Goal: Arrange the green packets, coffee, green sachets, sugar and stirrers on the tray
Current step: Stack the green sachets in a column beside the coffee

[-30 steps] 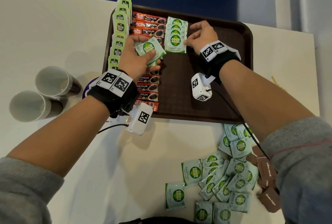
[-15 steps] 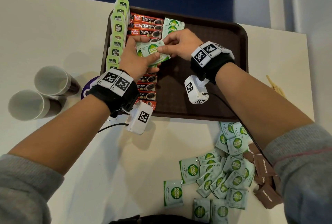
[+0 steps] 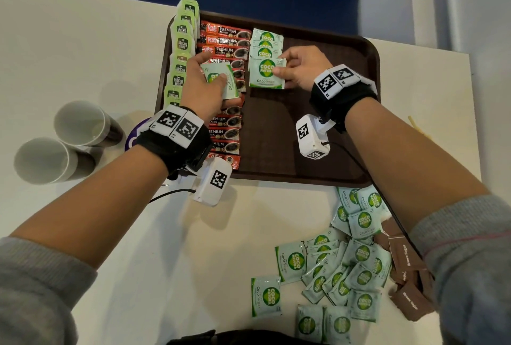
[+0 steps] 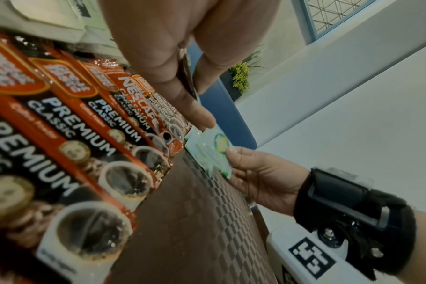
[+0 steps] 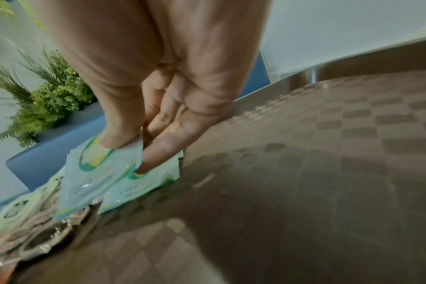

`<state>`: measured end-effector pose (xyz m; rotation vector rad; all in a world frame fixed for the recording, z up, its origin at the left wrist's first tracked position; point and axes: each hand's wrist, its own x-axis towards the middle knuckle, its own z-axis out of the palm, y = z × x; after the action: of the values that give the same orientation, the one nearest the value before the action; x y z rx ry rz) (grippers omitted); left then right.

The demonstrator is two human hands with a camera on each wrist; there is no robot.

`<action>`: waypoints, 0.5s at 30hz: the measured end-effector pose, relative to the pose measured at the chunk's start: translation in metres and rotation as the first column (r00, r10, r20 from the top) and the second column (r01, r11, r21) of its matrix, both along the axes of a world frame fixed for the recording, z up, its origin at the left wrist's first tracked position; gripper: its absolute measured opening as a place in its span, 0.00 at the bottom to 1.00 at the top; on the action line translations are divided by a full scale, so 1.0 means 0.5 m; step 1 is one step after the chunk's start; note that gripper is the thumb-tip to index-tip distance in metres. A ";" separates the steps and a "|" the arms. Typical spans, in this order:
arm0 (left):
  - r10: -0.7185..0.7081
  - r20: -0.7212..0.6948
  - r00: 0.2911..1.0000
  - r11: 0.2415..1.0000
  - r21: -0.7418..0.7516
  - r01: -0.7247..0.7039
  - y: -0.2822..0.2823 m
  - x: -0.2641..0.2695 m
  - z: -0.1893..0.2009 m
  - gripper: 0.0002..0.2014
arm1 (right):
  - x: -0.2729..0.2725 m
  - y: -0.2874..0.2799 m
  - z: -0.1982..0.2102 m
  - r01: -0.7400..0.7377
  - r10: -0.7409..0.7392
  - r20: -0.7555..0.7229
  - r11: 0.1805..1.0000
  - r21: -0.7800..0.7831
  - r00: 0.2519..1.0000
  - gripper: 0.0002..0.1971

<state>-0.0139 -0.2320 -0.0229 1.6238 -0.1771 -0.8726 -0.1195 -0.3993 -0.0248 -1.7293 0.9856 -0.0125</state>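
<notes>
Head view: both hands (image 3: 206,87) pinching green sachets (image 3: 266,73) over tray (image 3: 304,156), 2 cups (image 3: 80,123) left.

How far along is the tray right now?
Done: green tea packets along the tray left edge, coffee sticks beside them. In hand: right hand lays a Coco Sugar sachet on the third column; left hand holds spare sachets. Left: loose sachets, brown sugar packets, stirrers on the table.
</notes>
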 end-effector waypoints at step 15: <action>-0.017 -0.008 1.000 1.000 -0.008 0.017 0.005 -0.002 0.000 0.15 | 0.003 -0.001 -0.023 0.122 -0.129 -0.095 0.990 -0.076 0.987 0.14</action>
<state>-0.0149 -0.2296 -0.0227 1.6132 -0.1891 -0.8900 -0.1180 -0.3998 -0.0364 -1.7426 1.1793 -0.0438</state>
